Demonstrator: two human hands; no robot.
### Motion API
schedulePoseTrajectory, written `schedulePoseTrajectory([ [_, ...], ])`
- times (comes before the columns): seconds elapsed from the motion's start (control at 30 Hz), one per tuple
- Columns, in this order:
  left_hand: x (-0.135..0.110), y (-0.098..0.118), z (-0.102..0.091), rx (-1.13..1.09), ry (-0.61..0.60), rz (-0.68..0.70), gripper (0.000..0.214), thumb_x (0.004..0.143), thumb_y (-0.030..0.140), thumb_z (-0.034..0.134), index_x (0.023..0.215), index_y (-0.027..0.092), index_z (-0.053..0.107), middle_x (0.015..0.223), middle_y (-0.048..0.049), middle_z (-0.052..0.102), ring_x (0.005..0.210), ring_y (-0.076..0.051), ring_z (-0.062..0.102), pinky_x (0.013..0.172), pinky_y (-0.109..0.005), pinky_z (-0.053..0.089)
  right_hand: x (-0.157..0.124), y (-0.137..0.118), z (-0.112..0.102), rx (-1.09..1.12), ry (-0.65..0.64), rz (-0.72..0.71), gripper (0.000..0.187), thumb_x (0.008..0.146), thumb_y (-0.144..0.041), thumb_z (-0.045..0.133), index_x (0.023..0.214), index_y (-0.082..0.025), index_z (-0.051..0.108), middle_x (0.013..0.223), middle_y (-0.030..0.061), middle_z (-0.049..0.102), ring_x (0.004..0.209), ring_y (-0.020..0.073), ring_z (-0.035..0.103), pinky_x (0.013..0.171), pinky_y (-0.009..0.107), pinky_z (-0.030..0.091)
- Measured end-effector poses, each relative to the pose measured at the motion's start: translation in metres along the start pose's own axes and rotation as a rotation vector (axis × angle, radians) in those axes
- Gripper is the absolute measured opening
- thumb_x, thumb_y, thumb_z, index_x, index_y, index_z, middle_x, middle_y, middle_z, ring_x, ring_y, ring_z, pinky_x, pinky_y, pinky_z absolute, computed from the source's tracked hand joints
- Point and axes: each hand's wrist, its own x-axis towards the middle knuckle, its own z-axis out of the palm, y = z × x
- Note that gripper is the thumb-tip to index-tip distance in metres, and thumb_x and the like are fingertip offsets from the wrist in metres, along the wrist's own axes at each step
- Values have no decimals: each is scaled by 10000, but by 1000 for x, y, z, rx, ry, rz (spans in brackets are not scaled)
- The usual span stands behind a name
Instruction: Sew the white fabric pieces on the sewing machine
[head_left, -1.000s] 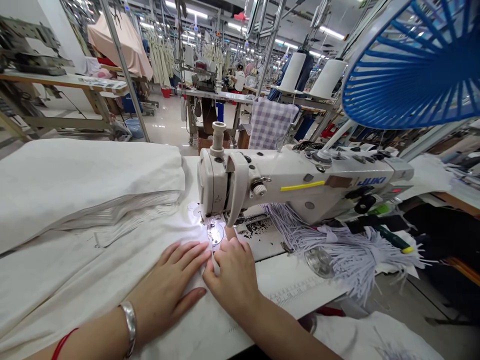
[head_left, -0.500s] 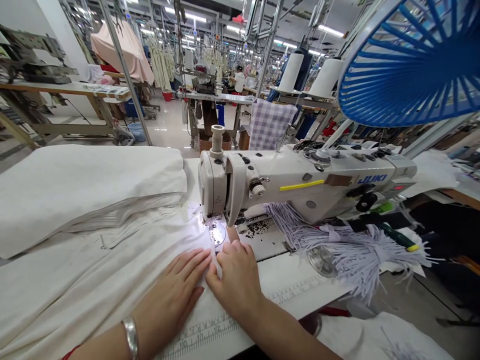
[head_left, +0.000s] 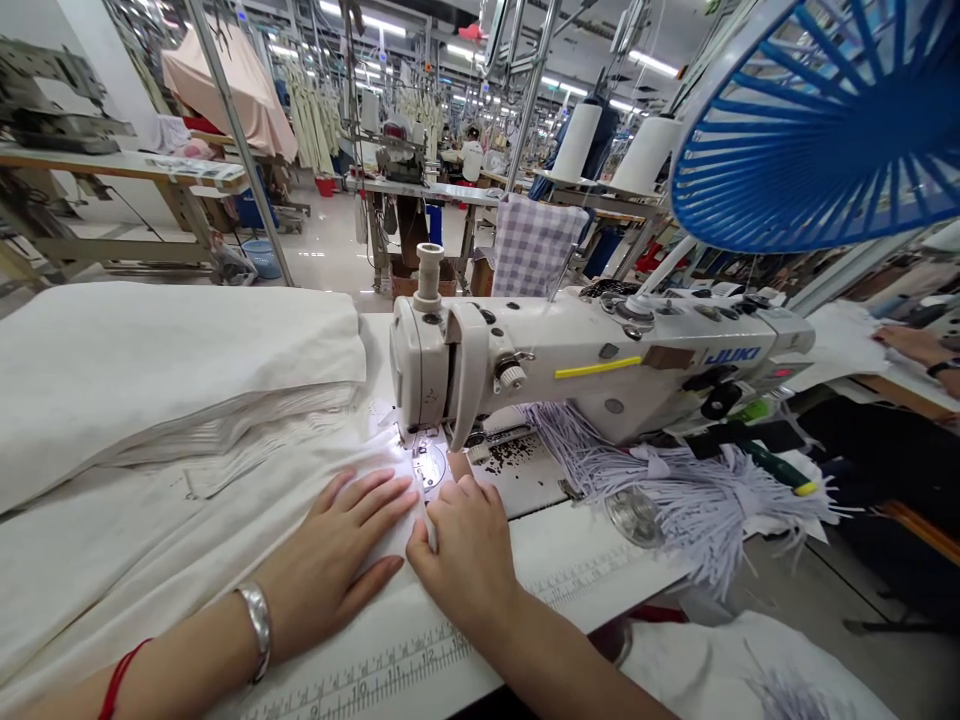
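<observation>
White fabric [head_left: 225, 540] spreads over the left of the sewing table and runs up to the sewing machine [head_left: 555, 350]. Flat on this cloth, fingers stretched out, lies my left hand [head_left: 341, 550], just left of the fabric's edge. My right hand [head_left: 469, 540] is curled at that edge, thumb and fingers pressed together near the lit needle plate [head_left: 430, 465]. What its fingers pinch is mostly hidden; the fabric edge reaches them. The presser foot area above the plate is small and hard to make out.
A bundle of thin white strips [head_left: 690, 490] lies right of the machine, beside a round clear dish [head_left: 634, 517]. Stacked white fabric [head_left: 172, 350] sits at the left. A blue fan [head_left: 832, 130] overhangs the right. Another person's hand [head_left: 915, 345] shows at the far right.
My left hand has spread its fingers more and shifted slightly left and up on the cloth. The right hand stays curled at the edge. Another person's hand has appeared at far right.
</observation>
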Motion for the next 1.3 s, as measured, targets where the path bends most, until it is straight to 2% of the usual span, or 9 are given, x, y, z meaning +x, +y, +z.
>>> schedulePoseTrajectory([
  [0.2,7,-8,-3,-38,41,84,400,902,259,476,1302,259,490,1264,-16,599,1204,-213,494,1096,-424,274,5,0,2,-13,33,-20,170,768,-183,497,619,-188,577,722,29,588,845,199,512,817,349,348],
  [0.43,12,-17,-5,-27,64,162,289,934,210,439,1174,244,596,1185,-2,666,1119,-174,570,1117,-417,249,10,1,5,-11,47,-11,198,791,-201,497,601,-192,554,710,16,561,805,185,495,800,344,331],
  [0.6,20,-27,-9,13,43,275,290,972,233,402,1157,229,625,1152,0,691,1087,-158,606,1122,-410,277,18,2,6,-6,54,-6,194,787,-205,501,601,-197,554,709,8,550,751,169,479,750,327,323],
  [0.73,23,-36,-6,-48,51,262,350,992,239,328,1169,241,629,1121,-7,704,1079,-158,616,1113,-423,313,23,3,8,-22,49,-9,180,792,-208,508,623,-200,569,729,5,556,734,160,479,760,324,326],
  [1.1,30,-56,-3,11,21,318,355,925,143,410,1227,235,573,1241,3,644,1146,-182,571,1099,-418,314,34,4,14,-108,72,-1,168,799,-218,505,649,-205,580,735,20,580,716,163,494,744,309,321],
  [1.3,33,-64,-1,-25,75,236,309,977,209,377,1202,259,582,1197,33,664,1117,-151,569,1096,-373,286,36,1,14,-140,35,52,183,804,-211,489,640,-210,572,675,15,562,657,153,473,709,302,305],
])
